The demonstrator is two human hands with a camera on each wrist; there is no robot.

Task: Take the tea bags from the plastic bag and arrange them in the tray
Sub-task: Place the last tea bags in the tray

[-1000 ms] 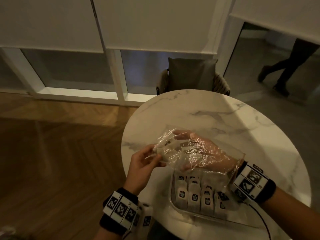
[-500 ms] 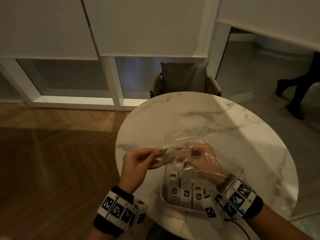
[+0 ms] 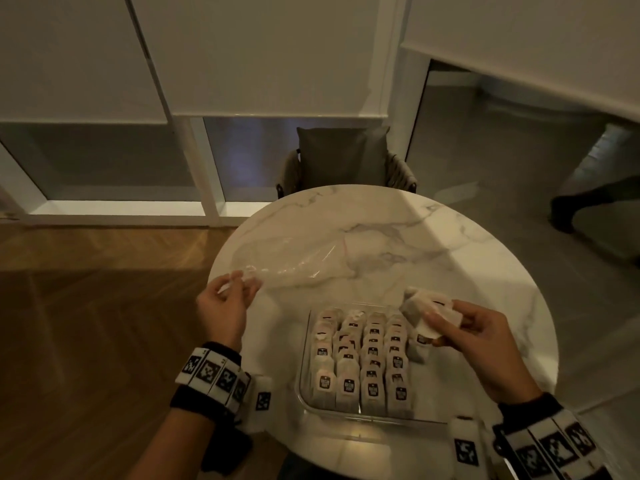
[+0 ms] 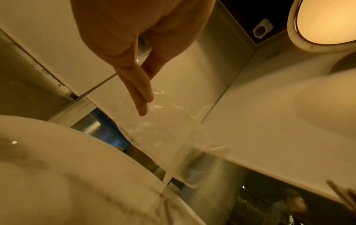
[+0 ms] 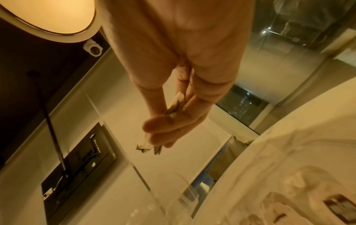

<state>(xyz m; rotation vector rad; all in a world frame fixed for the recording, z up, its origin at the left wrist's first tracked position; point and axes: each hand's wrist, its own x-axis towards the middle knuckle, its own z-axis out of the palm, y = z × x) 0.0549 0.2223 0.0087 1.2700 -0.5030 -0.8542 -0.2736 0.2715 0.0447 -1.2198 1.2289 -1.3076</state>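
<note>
The right hand (image 3: 485, 344) pinches a small bunch of tea bags (image 3: 424, 311) just beyond the tray (image 3: 304, 393), whose rows sit near its fingertips. Lower them upright into a gap, labels forward (few gaps remain), while the left hand (image 3: 221, 308) pinches the limp plastic bag (image 3: 294, 265) aside.

No text is legible. The tea bags (image 3: 360, 358) in the tray (image 3: 302, 393) carry small dark labels with pale print too small to read. The wristbands (image 3: 211, 375) show black-and-white square marker patterns only.
</note>
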